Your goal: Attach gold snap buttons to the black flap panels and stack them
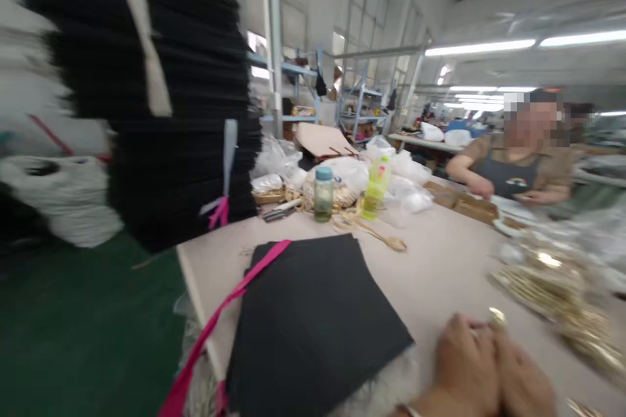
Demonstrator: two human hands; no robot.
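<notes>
At the lower right of the head view, my left hand (464, 361) and my right hand (523, 374) are pressed together over the pale table (440, 267). Their fingers are closed around a small shiny gold piece (497, 317) that sticks up between them; blur hides its shape. Left of my hands lies a stack of dark cloth sheets (313, 319), with a pink strip (229, 296) running along its left side. Gold-coloured pieces (552, 300) are heaped at the right.
A lidded jar (323, 195), a yellow-green bottle (375, 189) and plastic bags (342, 172) stand at the back. Tall black stacks (186, 91) rise at left. A person (518, 172) works across the table beside cardboard boxes (474, 208).
</notes>
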